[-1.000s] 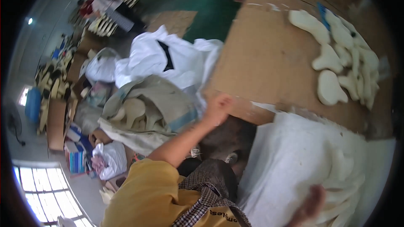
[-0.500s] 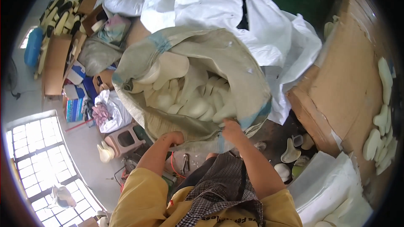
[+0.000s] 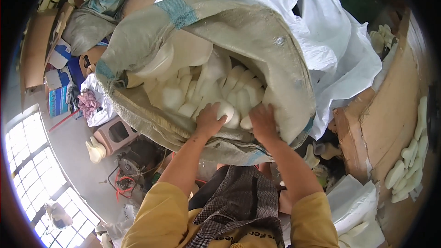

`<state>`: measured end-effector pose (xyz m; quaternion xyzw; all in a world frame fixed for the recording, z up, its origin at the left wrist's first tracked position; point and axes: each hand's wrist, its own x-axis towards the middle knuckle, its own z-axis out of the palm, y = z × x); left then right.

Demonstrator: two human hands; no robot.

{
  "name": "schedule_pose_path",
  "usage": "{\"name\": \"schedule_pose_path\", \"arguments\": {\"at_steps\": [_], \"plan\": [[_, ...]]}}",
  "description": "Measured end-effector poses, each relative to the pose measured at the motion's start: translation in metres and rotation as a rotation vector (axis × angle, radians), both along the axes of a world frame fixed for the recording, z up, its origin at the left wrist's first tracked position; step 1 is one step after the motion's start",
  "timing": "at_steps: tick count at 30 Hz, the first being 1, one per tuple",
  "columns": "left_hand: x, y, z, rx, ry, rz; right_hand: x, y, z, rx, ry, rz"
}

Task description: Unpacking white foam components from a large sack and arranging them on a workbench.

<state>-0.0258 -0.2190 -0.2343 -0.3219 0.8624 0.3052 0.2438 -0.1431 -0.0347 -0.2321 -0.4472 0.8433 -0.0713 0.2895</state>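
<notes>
A big grey-green woven sack [image 3: 257,36] lies open in front of me, full of several cream foam pieces [image 3: 206,92] shaped like shoe soles. Both hands reach into its mouth. My left hand [image 3: 209,119] rests on a rounded cream piece [image 3: 227,110] near the sack's lower lip, fingers curled over it. My right hand [image 3: 262,121] is just beside it, fingers closed around another pale piece [image 3: 246,121] against the sack's inner wall. My forearms come up from yellow sleeves.
White plastic sacks [image 3: 321,27] lie behind and to the right. A brown cardboard-covered table [image 3: 386,115] at right carries more cream pieces [image 3: 404,165]. A small stool [image 3: 117,133], a bag of cloth [image 3: 89,103] and boxes [image 3: 55,87] crowd the floor at left.
The view swung from the table down to the sack and closed in. Both hands moved from the sack's rim into its mouth onto the cream pieces.
</notes>
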Motion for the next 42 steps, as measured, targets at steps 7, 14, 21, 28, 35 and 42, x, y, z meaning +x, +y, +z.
{"name": "schedule_pose_path", "arguments": {"at_steps": [7, 14, 21, 28, 35, 42], "plan": [[0.057, -0.003, 0.023, 0.068, -0.008, -0.055, -0.087, -0.008, 0.099, -0.744, -0.44, -0.589], [-0.009, -0.045, -0.003, 0.228, -0.399, 0.045, -0.074, -0.026, 0.071, -0.477, -1.638, -1.191], [-0.026, -0.067, -0.028, -0.365, -0.336, -0.096, 0.01, 0.013, -0.011, 0.278, -1.304, -1.061], [-0.037, -0.074, -0.024, -0.082, -0.582, 0.134, 0.015, 0.002, -0.051, 0.236, -0.843, -0.913], [0.007, -0.082, -0.039, 0.002, -0.534, 0.129, 0.008, -0.009, -0.021, 0.172, -1.084, -0.986], [0.045, -0.086, 0.001, 0.412, 0.023, 0.318, 0.043, 0.011, -0.032, -0.155, -1.702, -1.274]]}}
